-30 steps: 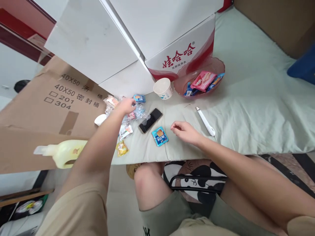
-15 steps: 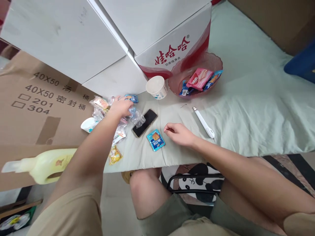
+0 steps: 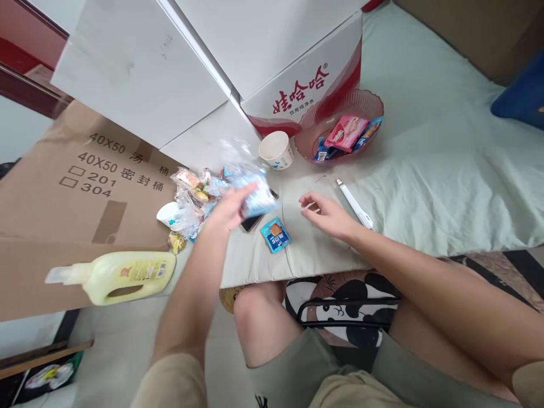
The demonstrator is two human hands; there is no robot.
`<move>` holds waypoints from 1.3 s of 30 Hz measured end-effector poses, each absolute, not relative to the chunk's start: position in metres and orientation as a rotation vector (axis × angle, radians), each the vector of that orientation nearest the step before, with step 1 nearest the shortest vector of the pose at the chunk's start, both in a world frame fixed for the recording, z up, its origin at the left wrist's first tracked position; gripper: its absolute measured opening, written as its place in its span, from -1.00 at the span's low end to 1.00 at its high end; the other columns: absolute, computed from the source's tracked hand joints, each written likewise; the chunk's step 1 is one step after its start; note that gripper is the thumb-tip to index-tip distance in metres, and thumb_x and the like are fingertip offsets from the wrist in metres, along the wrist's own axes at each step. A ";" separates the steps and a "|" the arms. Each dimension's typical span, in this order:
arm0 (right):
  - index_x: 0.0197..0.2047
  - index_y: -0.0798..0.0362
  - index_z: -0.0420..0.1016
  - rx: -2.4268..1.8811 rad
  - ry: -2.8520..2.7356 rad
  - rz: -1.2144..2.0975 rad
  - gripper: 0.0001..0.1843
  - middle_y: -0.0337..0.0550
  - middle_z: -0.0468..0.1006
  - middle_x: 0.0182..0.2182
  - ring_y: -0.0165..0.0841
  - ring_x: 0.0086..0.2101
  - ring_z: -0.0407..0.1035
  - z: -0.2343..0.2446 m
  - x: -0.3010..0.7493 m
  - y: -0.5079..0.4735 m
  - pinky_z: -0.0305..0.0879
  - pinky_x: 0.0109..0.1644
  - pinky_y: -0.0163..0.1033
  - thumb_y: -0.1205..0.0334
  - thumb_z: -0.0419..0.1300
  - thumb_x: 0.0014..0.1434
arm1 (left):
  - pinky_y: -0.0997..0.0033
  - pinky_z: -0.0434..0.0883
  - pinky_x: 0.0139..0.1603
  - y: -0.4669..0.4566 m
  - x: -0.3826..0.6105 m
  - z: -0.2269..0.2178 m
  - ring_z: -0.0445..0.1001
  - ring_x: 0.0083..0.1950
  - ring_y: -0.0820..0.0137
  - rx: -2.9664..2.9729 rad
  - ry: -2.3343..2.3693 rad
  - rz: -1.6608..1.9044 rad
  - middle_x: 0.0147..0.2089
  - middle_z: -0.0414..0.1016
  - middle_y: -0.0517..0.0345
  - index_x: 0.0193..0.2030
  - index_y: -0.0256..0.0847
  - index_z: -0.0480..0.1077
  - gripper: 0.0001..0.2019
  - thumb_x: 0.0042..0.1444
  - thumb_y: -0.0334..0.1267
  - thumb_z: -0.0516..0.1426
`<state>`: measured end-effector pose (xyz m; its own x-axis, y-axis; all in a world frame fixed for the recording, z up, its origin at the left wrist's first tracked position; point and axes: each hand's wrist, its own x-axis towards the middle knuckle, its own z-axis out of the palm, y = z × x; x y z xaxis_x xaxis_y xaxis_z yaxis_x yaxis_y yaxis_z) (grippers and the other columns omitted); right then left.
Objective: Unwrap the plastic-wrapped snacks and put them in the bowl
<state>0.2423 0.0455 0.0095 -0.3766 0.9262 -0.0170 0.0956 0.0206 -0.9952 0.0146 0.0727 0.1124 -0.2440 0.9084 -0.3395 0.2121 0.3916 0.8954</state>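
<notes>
My left hand (image 3: 233, 205) is closed on a light-blue and clear plastic packet (image 3: 258, 192), smeared by motion and lifted over a black phone (image 3: 251, 222), which it partly hides. Left of that hand lies a pile of wrapped snacks (image 3: 199, 192) in clear plastic. My right hand (image 3: 325, 214) hovers with fingers loosely curled and apart, holding nothing. Between the hands, a blue snack packet (image 3: 276, 234) lies flat on the pale green cloth. Just right of my right hand is a white utility knife (image 3: 354, 204).
A pink ribbed bowl (image 3: 370, 105) holds several snack packets, beside a white paper cup (image 3: 276, 150). Another paper cup (image 3: 168, 214) lies tipped at the left. White boxes (image 3: 293, 45) stand behind. A yellow detergent bottle (image 3: 127, 272) lies near a brown carton (image 3: 55, 226).
My left hand has come out of the snack pile with the light-blue packet and moved right, over the phone. My right hand has risen slightly, its fingers opening. The view has shifted left.
</notes>
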 end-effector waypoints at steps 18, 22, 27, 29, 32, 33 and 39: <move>-0.08 -0.02 0.59 -0.753 -1.755 1.001 -0.72 -0.11 0.68 -0.10 -0.22 -0.04 0.53 0.001 0.248 0.059 0.39 0.14 -0.02 0.27 0.08 0.25 | 0.51 0.45 -0.18 0.024 0.061 0.022 0.52 -0.17 0.47 0.621 1.035 0.985 -0.10 0.54 0.23 0.07 -0.02 0.44 -0.32 -0.28 -0.33 0.49; 0.17 -0.10 0.48 -0.721 -1.954 0.760 -0.60 -0.09 0.56 0.15 -0.11 0.23 0.35 -0.005 0.247 0.053 0.13 0.39 0.20 0.15 0.08 0.29 | 0.50 0.46 -0.22 0.029 0.063 0.019 0.51 -0.20 0.47 0.584 1.038 1.134 -0.09 0.54 0.26 0.09 0.03 0.38 -0.33 -0.21 -0.34 0.45; 0.28 -0.11 0.40 -0.934 -2.087 0.613 -0.50 -0.05 0.44 0.26 -0.02 0.35 0.15 -0.015 0.247 0.045 0.14 0.37 0.27 0.22 0.11 0.29 | 0.45 0.46 -0.15 0.027 0.062 0.022 0.51 -0.21 0.46 0.562 0.974 1.099 -0.14 0.55 0.24 0.09 0.01 0.39 -0.43 -0.10 -0.30 0.38; 0.19 -0.14 0.49 -1.009 -2.123 0.534 -0.55 -0.09 0.42 0.28 -0.01 0.36 0.12 -0.016 0.247 0.043 0.12 0.36 0.28 0.31 0.08 0.27 | 0.45 0.45 -0.19 0.027 0.062 0.023 0.49 -0.25 0.45 0.547 0.938 1.103 -0.20 0.54 0.19 -0.05 -0.11 0.44 -0.59 -0.07 -0.17 0.35; 0.17 -0.18 0.52 -1.099 -2.183 0.459 -0.50 -0.15 0.35 0.33 0.00 0.38 0.05 -0.011 0.246 0.040 0.10 0.34 0.28 0.39 0.07 0.24 | 0.44 0.41 -0.25 0.030 0.064 0.021 0.46 -0.29 0.45 0.578 0.941 1.159 -0.26 0.51 0.19 -0.20 -0.15 0.41 -0.60 -0.08 0.02 0.35; 0.19 -0.20 0.50 -1.103 -2.206 0.464 -0.49 -0.15 0.33 0.34 0.00 0.38 0.05 -0.008 0.247 0.039 0.10 0.33 0.27 0.39 0.08 0.23 | 0.44 0.41 -0.25 0.032 0.065 0.020 0.46 -0.28 0.45 0.613 0.965 1.169 -0.25 0.50 0.20 -0.22 -0.14 0.38 -0.58 -0.13 0.00 0.39; 0.13 -0.07 0.50 -1.395 -2.046 0.300 -0.61 0.07 0.46 0.18 0.03 0.13 0.32 0.007 0.276 0.042 0.25 0.16 0.17 0.19 0.12 0.25 | 0.47 0.37 -0.22 0.041 0.069 0.010 0.42 -0.27 0.49 0.726 1.173 1.310 -0.26 0.39 0.29 -0.27 -0.11 0.23 -0.47 -0.29 -0.17 0.46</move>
